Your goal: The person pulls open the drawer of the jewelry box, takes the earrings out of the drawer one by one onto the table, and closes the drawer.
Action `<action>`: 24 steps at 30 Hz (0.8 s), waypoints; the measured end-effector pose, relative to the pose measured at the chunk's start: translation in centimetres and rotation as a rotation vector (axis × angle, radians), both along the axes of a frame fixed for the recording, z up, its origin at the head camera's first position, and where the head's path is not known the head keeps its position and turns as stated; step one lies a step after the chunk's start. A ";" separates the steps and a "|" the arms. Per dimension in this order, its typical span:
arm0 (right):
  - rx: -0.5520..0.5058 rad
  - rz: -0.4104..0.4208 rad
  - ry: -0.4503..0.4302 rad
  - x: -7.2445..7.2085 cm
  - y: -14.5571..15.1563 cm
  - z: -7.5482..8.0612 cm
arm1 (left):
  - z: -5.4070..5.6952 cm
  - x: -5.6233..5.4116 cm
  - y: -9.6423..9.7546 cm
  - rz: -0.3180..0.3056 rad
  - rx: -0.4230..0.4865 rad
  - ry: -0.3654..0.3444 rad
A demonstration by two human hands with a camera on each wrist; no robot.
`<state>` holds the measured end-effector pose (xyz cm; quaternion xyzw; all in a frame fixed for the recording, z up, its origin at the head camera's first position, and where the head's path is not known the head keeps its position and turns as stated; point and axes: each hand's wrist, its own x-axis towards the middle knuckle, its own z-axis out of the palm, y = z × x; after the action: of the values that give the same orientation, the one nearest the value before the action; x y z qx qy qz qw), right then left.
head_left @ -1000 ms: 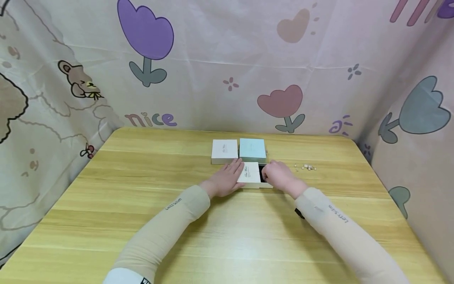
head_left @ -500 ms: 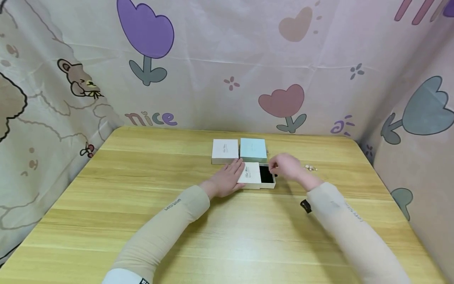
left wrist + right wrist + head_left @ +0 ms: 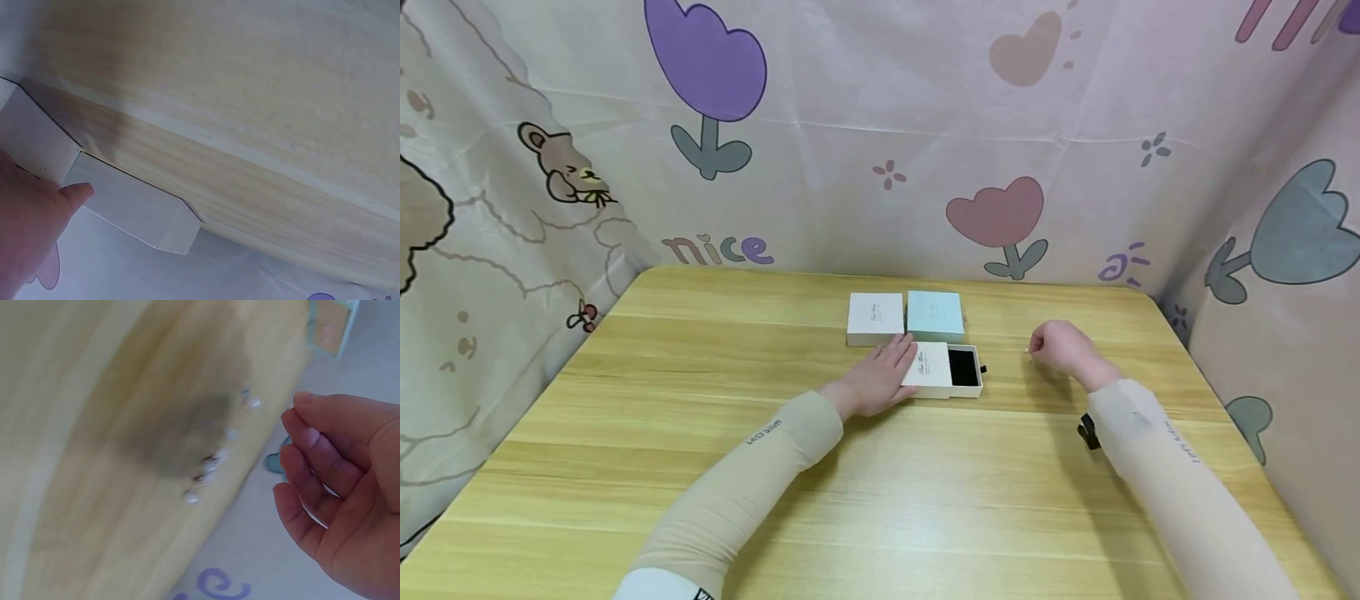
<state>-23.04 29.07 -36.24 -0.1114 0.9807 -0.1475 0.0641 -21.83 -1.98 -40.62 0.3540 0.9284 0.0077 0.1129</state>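
My left hand (image 3: 880, 383) lies with extended fingers on the left part of a white drawer-style jewelry box (image 3: 931, 367). Its tray (image 3: 965, 367) is slid partway out to the right, showing a black lining and a small black pull tab (image 3: 983, 369). Well right of that tray hovers my right hand (image 3: 1063, 346), fingers loosely bent and nothing visible between them. In the right wrist view, several small shiny pieces (image 3: 209, 464), blurred and pearl-like, lie on the table near the fingertips. The head view shows just one tiny piece (image 3: 1027, 351), at the fingertips' left.
Behind the drawer box stand a second white box (image 3: 875, 318) and a pale blue box (image 3: 935, 315), side by side. The wooden table (image 3: 880, 500) runs back to a patterned cloth (image 3: 820, 200), which also hangs at both sides.
My right hand has moved out of the tray and over to the right, towards the small shiny pieces. The black-lined tray now shows uncovered. The left hand has stayed in place.
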 end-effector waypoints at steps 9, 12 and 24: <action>0.013 -0.040 -0.070 0.1 1.8 -1.3 | 0.1 0.1 0.1 -0.002 -0.002 0.000; 0.034 -0.046 -0.073 0.0 2.0 -1.6 | 0.1 0.1 0.1 -0.003 -0.003 -0.003; 0.103 -0.080 -0.057 0.0 1.4 -1.2 | 0.4 0.2 -0.1 -0.006 0.016 -0.011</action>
<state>-23.02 30.47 -37.41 -0.0646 0.9884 -0.1024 0.0915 -21.59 -2.10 -40.20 0.3574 0.9267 0.0169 0.1150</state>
